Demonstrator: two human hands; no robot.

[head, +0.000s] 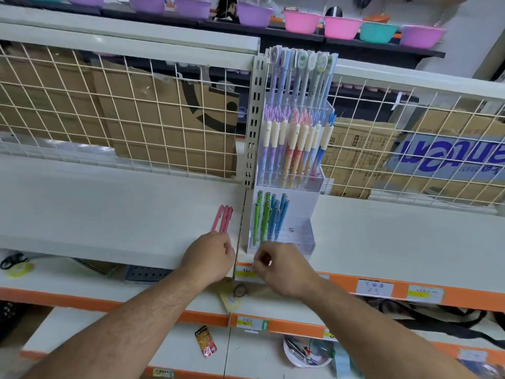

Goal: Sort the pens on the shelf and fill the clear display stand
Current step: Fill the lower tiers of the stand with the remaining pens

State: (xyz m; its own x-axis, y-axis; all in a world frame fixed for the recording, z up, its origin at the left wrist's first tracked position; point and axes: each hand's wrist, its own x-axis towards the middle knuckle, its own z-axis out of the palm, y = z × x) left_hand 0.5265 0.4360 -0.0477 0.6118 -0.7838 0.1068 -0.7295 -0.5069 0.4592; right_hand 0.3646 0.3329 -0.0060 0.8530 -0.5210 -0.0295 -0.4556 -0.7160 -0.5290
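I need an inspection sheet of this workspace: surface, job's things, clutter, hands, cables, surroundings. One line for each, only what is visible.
Surface: white shelf, mostly bare.
Job's things: clear display stand with three tiers; green and blue pens in the bottom tier, its right part unfilled; three pink pens lie on the shelf left of it.
Clutter: tape roll and orange packet on the lower shelves.
Hands: left hand closed at the pink pens' near ends; right hand curled before the stand, contents unclear.
Cables: nothing seen.
Surroundings: wire grid, cardboard boxes behind, plastic bowls above.
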